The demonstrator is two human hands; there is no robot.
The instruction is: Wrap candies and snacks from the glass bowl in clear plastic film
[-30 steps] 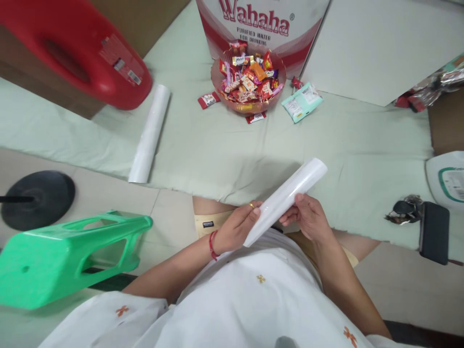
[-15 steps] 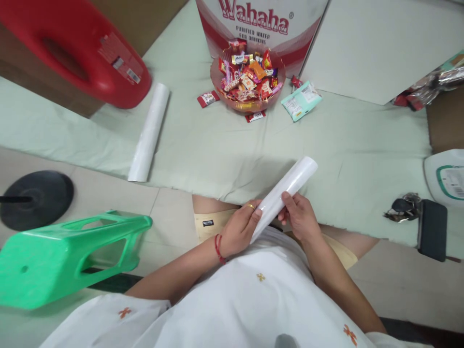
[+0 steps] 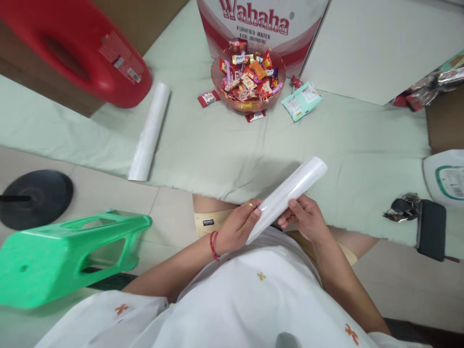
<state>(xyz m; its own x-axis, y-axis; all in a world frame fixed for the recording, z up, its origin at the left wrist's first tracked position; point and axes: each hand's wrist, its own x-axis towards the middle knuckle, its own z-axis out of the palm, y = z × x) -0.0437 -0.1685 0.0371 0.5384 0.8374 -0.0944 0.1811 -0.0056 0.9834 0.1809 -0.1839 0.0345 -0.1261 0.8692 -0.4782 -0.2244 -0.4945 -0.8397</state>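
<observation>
A glossy white roll (image 3: pixel 290 192) is held at a slant above my lap, its far end over the table's front edge. My left hand (image 3: pixel 241 224), with a ring and a red string bracelet, is wrapped round the lower part of the roll. On the roll's right side, my right hand (image 3: pixel 304 216) grips it with thumb and curled fingers. A second white roll (image 3: pixel 149 133) lies on the pale green cloth to the left.
A glass bowl (image 3: pixel 250 104) of wrapped sweets stands before a Wahaha carton (image 3: pixel 261 29). Left are a red jug (image 3: pixel 119 63) and a green stool (image 3: pixel 43 261). Right are keys (image 3: pixel 402 208), a dark phone (image 3: pixel 432 229) and a white bottle (image 3: pixel 447 176). A teal packet (image 3: pixel 301 100) lies beside the bowl.
The held roll has shifted slightly to the right and tilts a little flatter. My right hand has moved a little right with it; my left hand has barely moved.
</observation>
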